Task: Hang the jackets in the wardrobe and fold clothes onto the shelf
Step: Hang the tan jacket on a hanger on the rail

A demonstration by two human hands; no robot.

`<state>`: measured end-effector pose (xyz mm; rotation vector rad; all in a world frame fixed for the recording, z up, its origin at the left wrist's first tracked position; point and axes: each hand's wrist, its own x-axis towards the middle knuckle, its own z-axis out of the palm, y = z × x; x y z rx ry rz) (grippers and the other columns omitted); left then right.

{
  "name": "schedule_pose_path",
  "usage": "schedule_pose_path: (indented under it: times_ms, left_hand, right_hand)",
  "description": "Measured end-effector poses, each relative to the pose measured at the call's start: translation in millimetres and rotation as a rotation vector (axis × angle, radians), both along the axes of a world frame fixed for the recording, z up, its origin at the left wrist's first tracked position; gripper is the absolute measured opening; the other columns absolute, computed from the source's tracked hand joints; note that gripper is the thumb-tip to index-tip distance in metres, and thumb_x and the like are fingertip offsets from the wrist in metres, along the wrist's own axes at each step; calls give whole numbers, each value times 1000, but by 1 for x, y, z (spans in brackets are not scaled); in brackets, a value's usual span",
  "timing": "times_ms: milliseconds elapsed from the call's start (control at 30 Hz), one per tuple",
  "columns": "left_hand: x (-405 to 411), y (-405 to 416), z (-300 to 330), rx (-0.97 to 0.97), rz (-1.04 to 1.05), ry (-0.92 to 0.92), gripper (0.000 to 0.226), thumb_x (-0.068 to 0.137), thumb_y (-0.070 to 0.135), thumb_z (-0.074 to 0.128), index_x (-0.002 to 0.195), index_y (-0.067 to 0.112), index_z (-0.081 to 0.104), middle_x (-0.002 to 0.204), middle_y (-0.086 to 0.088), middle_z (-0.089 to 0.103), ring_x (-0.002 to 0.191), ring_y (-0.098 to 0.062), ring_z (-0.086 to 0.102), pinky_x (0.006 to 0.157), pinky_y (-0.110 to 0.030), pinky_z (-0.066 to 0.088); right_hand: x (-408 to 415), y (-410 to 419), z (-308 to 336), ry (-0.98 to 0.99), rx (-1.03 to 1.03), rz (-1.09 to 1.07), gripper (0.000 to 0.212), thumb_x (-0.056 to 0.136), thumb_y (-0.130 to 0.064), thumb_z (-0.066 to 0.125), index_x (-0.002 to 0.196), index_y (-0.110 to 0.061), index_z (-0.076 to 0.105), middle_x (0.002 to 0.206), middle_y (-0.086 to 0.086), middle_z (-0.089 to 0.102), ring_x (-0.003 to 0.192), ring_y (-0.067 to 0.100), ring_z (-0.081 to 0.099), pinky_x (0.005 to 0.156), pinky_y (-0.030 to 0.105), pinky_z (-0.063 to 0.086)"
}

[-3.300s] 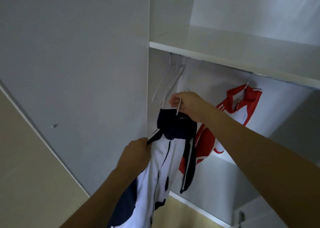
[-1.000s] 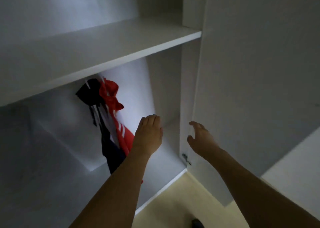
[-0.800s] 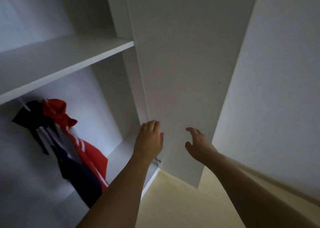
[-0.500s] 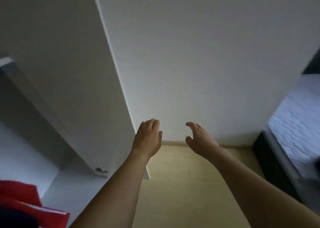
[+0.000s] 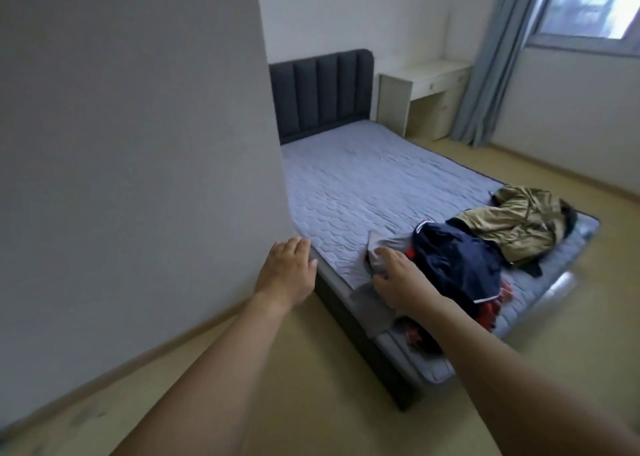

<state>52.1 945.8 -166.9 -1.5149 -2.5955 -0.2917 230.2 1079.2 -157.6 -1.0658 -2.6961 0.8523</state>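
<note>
Both hands are empty, fingers loose: the left hand [image 5: 287, 272] and right hand [image 5: 401, 282] reach toward the bed [image 5: 363, 185]. The clothes pile [image 5: 460, 261] lies near its foot-end corner. Best to grab one piece only, by its collar.

Both bare arms stretched forward from the bottom edge toward mid-frame. Left hand [image 5: 287, 271] just left of centre, back up, fingers straight and close together, holding nothing. Right hand [image 5: 401, 280] just right of centre, palm down, fingers loosely spread and relaxed, empty. Hands level with each other, apart.
</note>
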Motion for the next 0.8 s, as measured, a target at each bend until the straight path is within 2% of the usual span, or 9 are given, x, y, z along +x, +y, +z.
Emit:
schedule_pose_path:
  times_ms: [300, 533, 633, 800]
  left_hand:
    - [71, 279, -37, -68, -212, -103, 51, 97, 35, 44, 139, 8, 43, 141, -12, 47, 129, -29, 43, 111, -37, 25]
    - [141, 495, -38, -65, -348, -207, 49, 97, 34, 44, 140, 9, 42, 142, -10, 47, 131, -27, 41, 114, -36, 24]
    - [182, 578, -44, -86, -421, -231, 48, 97, 33, 45, 138, 9, 44, 141, -9, 48, 130, -26, 41, 112, -36, 22]
    - [245, 720, -59, -99, -432, -276, 44, 96, 30, 45, 135, 10, 47, 135, -9, 52, 126, -28, 45, 110, -39, 29]
  right_hand:
    - [91, 228, -19, -27, -46, -218, 57, 92, -17, 51, 147, -12, 35, 150, 8, 37, 138, 23, 35, 108, 31, 30]
    - [164, 414, -14, -23, -58, -412, 58, 87, -15, 52, 144, -12, 40, 145, 7, 44, 135, 22, 38, 111, 31, 31]
    - [207, 484, -28, -20, -87, -474, 58, 87, -17, 52, 143, -14, 40, 144, 7, 45, 134, 21, 39, 108, 28, 30]
    - [279, 617, -59, 1, -126, -550, 56, 86, -15, 52, 142, -12, 42, 143, 9, 46, 133, 22, 40, 107, 28, 31]
